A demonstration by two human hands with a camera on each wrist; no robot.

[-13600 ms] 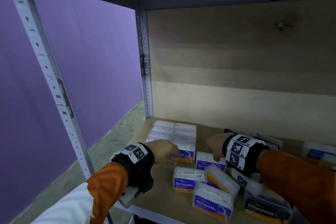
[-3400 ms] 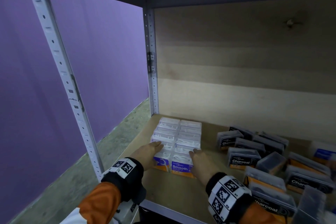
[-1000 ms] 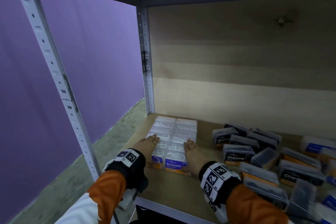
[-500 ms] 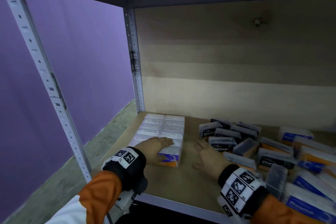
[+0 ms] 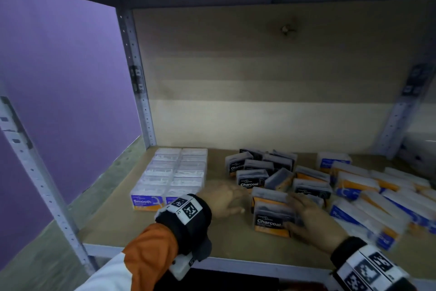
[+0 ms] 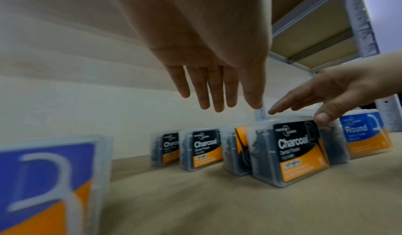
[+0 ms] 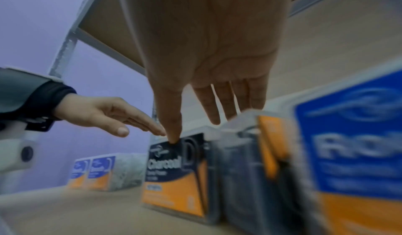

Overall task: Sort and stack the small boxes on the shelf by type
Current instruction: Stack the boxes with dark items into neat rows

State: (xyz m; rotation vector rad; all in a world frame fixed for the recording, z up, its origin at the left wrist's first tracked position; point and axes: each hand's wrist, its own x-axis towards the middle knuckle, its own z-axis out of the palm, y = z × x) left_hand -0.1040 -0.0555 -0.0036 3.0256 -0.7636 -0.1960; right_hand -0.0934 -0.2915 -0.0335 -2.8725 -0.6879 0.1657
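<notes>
The wooden shelf board with its grey metal frame carries all the small boxes. At its left back corner stands the tidy block of clear plastic boxes with blue and orange "Smooth" labels, in two columns side by side. To the right lies a loose heap of clear boxes with blue "Round" labels, some tilted. Between these two groups is the cluster of dark boxes with black and orange "Charcoal" labels.

The nearest black and orange "Charcoal" box stands upright at the front of this cluster, between my two hands. My right hand lies over its top and right side with the fingers nearly straight, and my thumb touches the top of its front label; I do not grip it. My left hand hovers flat, just to the left of this box, with straight fingers close together, above the board and holding nothing. It is well apart from the "Smooth" block.
</notes>
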